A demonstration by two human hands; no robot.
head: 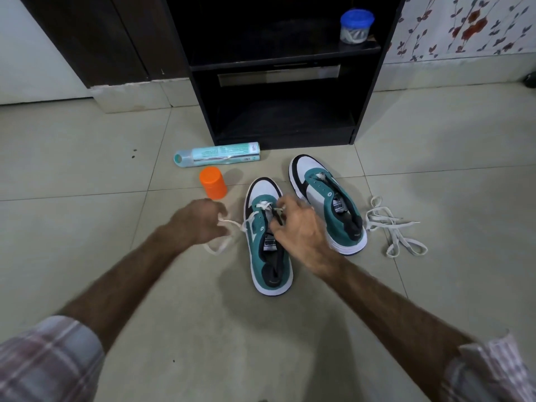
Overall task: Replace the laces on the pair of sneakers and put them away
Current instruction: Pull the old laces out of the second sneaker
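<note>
- A tiled floor is filling most of the frame, with everything else resting on it.
- A black shelf unit is standing at the upper middle, against the wall.
- Two bare forearms in rolled plaid sleeves are reaching in from the lower corners toward the middle.
- The far sneaker, teal, white and black, is sitting right of centre with its toe pointing at the shelf unit and no lace showing in its eyelets.
- The near sneaker is lying at the centre, just left of the other one, partly laced near the toe.
- The right hand is hovering over the near sneaker's tongue, its fingers curling to pinch the lace at the eyelets.
- The left hand is sitting left of that sneaker, its fingers closing round the lace's free end, which is looping onto the floor.
- A loose white lace is lying in a tangle at the right, beside the far sneaker.
- A pale green tube is lying on its side before the shelf unit.
- An orange-capped container is standing just below the tube.
- A blue-lidded jar is sitting on the upper shelf.
</note>
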